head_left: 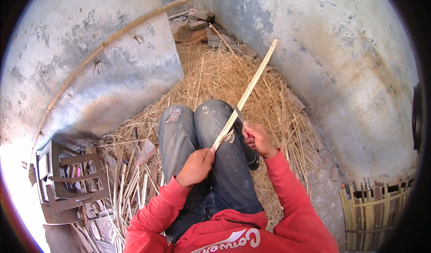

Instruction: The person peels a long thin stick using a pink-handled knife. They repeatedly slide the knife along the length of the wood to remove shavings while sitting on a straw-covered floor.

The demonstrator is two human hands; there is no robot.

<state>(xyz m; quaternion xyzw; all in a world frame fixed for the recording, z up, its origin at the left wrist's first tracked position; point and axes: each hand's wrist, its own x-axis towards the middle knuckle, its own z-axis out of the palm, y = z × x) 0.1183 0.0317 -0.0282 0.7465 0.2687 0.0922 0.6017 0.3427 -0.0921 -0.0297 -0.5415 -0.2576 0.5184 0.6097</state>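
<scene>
Across my knees a pale split bamboo strip [250, 87] slants up and away to the right. My left hand [196, 166] is closed around its near end, thumb on top. In my right hand [259, 139] is a knife [239, 113]; the fingers wrap its handle, of which only a pinkish bit shows. The dark blade lies against the strip, about midway along it. A thin curled shaving [229, 137] hangs from the strip between the two hands.
Straw and shavings [215, 80] cover the floor before me. At left stands a broken wooden frame [78, 179] beside loose bamboo slivers [128, 190]. A long bent pole [104, 44] arches along the wall [345, 64]. A slatted bamboo basket [375, 212] sits lower right; bricks [197, 24] lie in the far corner.
</scene>
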